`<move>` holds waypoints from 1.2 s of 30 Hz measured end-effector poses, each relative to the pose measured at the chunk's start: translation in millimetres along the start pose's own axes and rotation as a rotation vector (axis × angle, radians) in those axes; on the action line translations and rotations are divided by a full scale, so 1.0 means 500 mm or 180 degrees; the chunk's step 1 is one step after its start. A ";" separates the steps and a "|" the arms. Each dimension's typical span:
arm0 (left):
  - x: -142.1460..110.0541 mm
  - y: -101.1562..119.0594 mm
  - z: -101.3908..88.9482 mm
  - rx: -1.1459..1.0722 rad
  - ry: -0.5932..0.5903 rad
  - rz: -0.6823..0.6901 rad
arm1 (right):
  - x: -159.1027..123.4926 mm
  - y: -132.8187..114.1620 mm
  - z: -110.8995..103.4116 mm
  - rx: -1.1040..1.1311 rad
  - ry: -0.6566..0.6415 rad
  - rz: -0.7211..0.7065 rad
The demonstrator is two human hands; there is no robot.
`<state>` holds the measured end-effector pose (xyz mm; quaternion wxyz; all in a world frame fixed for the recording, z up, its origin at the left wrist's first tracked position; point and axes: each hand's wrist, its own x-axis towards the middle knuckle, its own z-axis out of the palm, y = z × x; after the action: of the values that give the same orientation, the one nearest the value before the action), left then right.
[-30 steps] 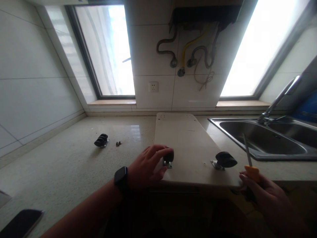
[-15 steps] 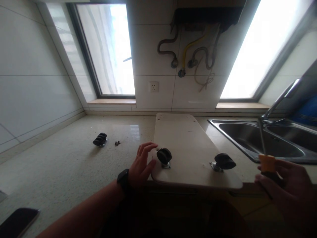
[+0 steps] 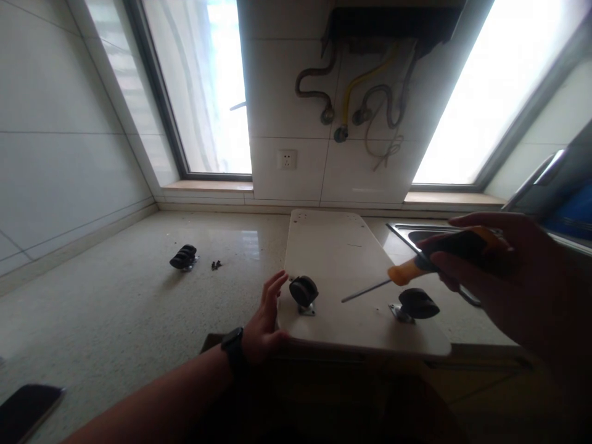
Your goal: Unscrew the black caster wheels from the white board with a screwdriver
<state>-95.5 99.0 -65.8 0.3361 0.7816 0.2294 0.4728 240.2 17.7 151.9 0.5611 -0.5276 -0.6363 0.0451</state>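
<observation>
My right hand (image 3: 490,265) is wrapped round the orange and black handle of a screwdriver (image 3: 370,288). Its shaft points left and down, with the tip in front of a white board (image 3: 333,253), between two black casters. The left caster (image 3: 304,291) and the right caster (image 3: 419,303) stand on the board's near part with metal mounting plates. Against the board's near left corner rests my left hand (image 3: 266,324), fingers stretched along the edge and thumb apart. A loose caster (image 3: 184,258) lies on the counter to the left, beside several small screws (image 3: 216,265).
The speckled counter (image 3: 139,320) runs along a tiled wall. A steel sink (image 3: 407,229) is at the right, partly hidden behind my right hand. A dark flat object (image 3: 30,410) lies at the lower left. Pipes (image 3: 345,105) hang above a wall socket (image 3: 287,159).
My right hand has moved up and left from beside the sink, swinging the screwdriver from upright to pointing left over the board. My left hand has shifted off the board's top to its corner edge.
</observation>
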 end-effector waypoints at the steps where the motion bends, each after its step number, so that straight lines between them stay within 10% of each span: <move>1: 0.001 -0.007 -0.002 0.0016 -0.0044 0.0055 | 0.005 -0.011 0.019 0.0214 -0.0120 -0.0016; 12: 0.000 -0.027 -0.003 -0.0021 -0.0093 0.0116 | 0.035 -0.060 0.147 0.0714 -0.1189 -0.0220; 36: 0.007 -0.030 0.003 -0.0136 -0.0018 0.0426 | 0.028 -0.057 0.154 0.0674 -0.1078 -0.0116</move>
<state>-93.1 110.9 -75.3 0.3210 0.7891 0.1656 0.4968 166.8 56.5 151.6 0.4992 -0.4389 -0.7226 0.1897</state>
